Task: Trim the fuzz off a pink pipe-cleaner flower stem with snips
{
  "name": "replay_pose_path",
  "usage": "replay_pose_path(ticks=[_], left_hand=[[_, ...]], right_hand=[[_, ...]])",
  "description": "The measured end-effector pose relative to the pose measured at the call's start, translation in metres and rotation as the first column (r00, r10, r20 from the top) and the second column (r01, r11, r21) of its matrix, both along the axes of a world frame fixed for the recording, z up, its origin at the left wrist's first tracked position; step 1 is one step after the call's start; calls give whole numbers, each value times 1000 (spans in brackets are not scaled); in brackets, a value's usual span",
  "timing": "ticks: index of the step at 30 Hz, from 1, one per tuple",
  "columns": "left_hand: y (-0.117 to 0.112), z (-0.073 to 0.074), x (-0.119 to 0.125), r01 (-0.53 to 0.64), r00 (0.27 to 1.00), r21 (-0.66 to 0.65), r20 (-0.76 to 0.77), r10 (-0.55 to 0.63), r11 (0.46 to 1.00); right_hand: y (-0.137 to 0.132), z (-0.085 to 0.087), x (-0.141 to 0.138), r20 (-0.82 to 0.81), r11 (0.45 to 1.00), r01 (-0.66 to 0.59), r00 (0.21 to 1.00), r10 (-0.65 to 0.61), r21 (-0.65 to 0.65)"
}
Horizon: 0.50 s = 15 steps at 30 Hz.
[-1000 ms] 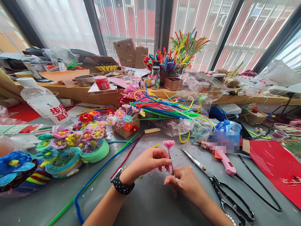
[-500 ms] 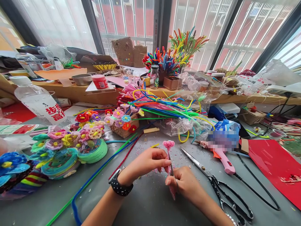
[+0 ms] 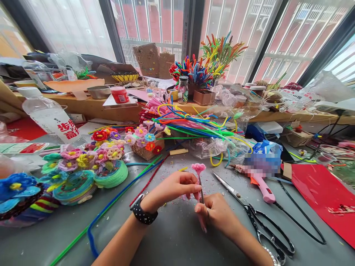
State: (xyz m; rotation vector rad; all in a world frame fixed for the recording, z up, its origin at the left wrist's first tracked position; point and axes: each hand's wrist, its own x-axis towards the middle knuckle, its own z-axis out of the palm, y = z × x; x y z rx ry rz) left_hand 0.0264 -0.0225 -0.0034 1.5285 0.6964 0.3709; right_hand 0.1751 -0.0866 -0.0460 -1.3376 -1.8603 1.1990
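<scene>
Your grey tabletop (image 3: pixel 172 240) sits below a window, with finished flowers (image 3: pixel 83 162) crowding its left. Your left hand (image 3: pixel 177 186) pinches the stem just under the pink flower (image 3: pixel 199 168), and your right hand (image 3: pixel 217 214) is closed around the stem lower down. Scissors (image 3: pixel 249 214) lie just beside it.

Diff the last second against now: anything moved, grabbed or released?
No real change: left hand and right hand keep pinching the pink flower by its stem; nothing taken or released. The scissors and glue gun lie as before.
</scene>
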Motion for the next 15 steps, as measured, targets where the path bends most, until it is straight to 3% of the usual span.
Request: replay_pose_path(ticks=[10, 15], left_hand=[[1, 1, -1, -4, 999, -22, 52, 6, 1000], [1, 2, 0, -13, 999, -34, 49, 14, 999]], right_hand=[[-2, 3, -1, -26, 997, 62, 998, -63, -36], [0, 5, 1, -38, 999, -17, 999, 16, -36]])
